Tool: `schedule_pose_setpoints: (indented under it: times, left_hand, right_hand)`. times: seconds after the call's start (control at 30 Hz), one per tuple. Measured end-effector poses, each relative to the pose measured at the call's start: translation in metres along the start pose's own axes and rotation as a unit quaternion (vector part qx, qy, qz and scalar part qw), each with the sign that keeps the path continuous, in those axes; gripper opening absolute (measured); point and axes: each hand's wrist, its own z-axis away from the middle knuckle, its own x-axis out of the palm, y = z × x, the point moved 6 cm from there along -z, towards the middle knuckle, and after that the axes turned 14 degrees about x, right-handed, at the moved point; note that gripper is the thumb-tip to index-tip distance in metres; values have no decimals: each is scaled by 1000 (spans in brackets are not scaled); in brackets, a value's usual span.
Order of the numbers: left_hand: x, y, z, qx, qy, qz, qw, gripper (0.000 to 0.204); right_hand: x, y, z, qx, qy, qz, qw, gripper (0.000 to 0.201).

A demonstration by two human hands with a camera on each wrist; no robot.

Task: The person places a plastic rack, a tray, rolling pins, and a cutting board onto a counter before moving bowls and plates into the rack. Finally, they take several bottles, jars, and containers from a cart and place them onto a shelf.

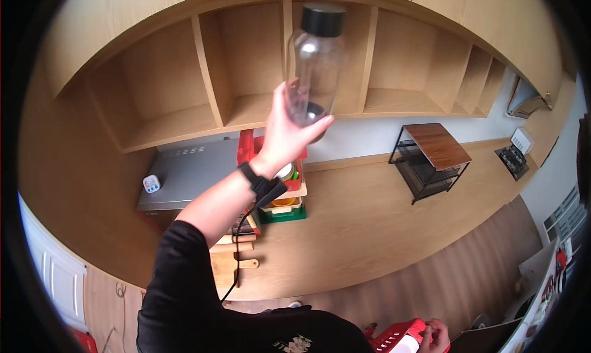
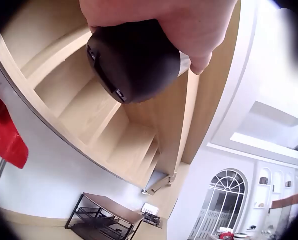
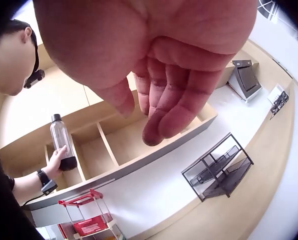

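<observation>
My left hand (image 1: 285, 130) grips a clear bottle (image 1: 321, 67) low on its body, fingers and thumb wrapped round it. The bottle stands nearly upright, raised in front of the open wall shelf (image 1: 240, 57), with a black lid (image 1: 323, 20) on top. Its black base (image 2: 134, 65) fills the upper part of the left wrist view. From the side, the right wrist view also shows the bottle (image 3: 60, 135) before the compartments. My right hand (image 1: 438, 336) is low at the right, near a red slotted item (image 1: 400, 336). In the right wrist view its fingers (image 3: 174, 95) are loosely bent, holding nothing.
Below the shelf, a grey metal box (image 1: 197, 168) bears a small white timer (image 1: 151, 183). Beside it is a red rack (image 1: 246, 145) with bins. Farther right on the counter (image 1: 345, 230) stands a black-framed stand (image 1: 434, 147) with a wooden top. A cutting board (image 1: 225, 268) lies near the front.
</observation>
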Motion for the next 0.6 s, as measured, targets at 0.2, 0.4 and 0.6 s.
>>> schedule_pose_setpoints:
  times: [0.2, 0.4, 0.6]
  left_hand:
    - [52, -85, -46, 21, 66, -220, 973, 93]
    - [74, -158, -53, -87, 111, -285, 948, 95]
    - [82, -182, -57, -108, 99, -284, 948, 99]
  right_hand:
    - [-3, -3, 25, 18, 16, 39, 999, 10]
    - [-12, 6, 65, 37, 60, 42, 997, 9]
    - [-15, 9, 89, 87, 47, 29, 995, 14]
